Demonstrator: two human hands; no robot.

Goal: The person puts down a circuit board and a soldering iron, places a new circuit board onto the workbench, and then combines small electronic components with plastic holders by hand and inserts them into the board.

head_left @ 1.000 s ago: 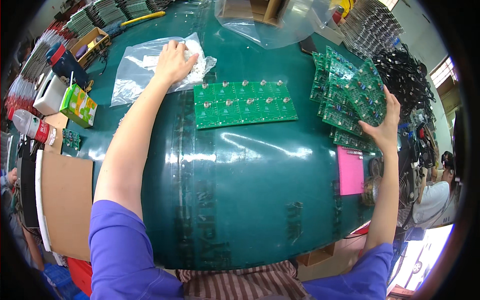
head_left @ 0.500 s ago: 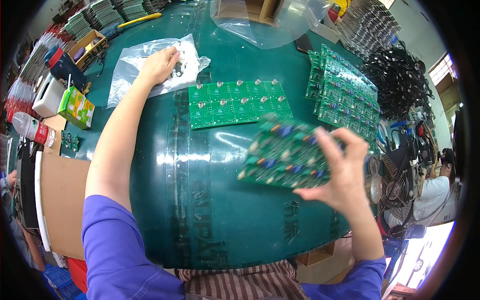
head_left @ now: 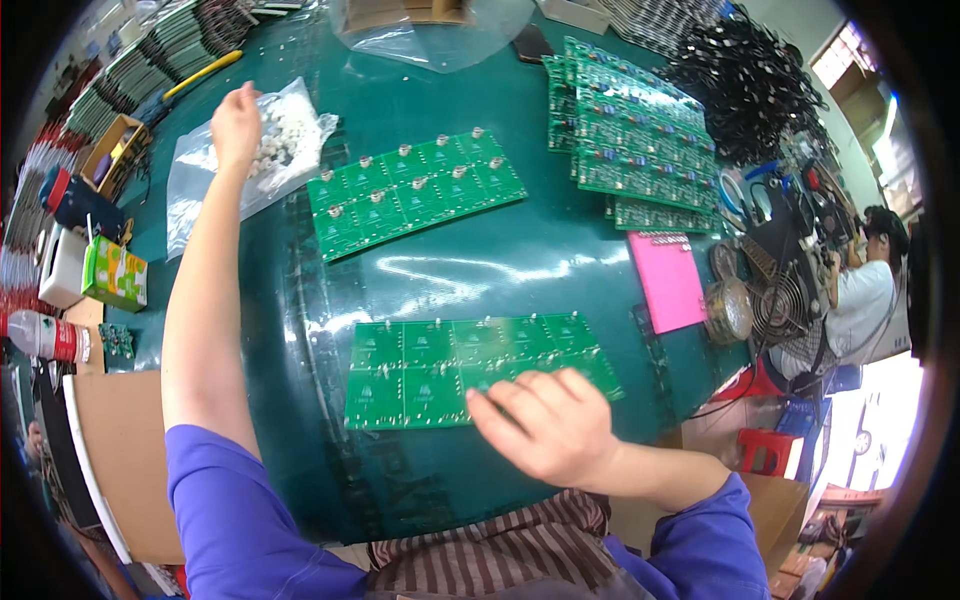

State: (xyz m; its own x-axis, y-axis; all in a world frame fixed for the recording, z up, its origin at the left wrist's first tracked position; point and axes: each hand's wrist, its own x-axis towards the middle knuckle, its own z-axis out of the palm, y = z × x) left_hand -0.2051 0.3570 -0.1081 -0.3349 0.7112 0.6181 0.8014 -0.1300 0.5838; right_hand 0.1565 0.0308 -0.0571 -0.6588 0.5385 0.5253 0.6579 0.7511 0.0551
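Observation:
A green circuit board panel (head_left: 385, 385) lies nearest me on the table, its pale side dotted with small metal points facing up. My right hand (head_left: 550, 430) is over its front edge, thumb and loosely curled fingers apart, gripping nothing. Beyond it lies a second green panel (head_left: 400, 215), slightly tilted in direction, with two rows of small white upright parts. At the far left my left hand (head_left: 237, 125) is above a clear plastic bag (head_left: 190, 205) strewn with small white parts (head_left: 290, 135). Its fingers are pinched together; whatever is between them is too small to make out.
Populated green panels (head_left: 640, 130) are stacked at the far right, with a pink pad (head_left: 665, 280) in front. Black cables (head_left: 745, 85) heap behind. On the left stand a juice carton (head_left: 115, 272), plastic bottle (head_left: 45, 335) and dark flask (head_left: 80, 205). A co-worker (head_left: 865, 300) sits at right.
The panel in my right hand was turned over and put down near me, and that hand let go. My left hand rose a little from the white parts. The whole view has shifted.

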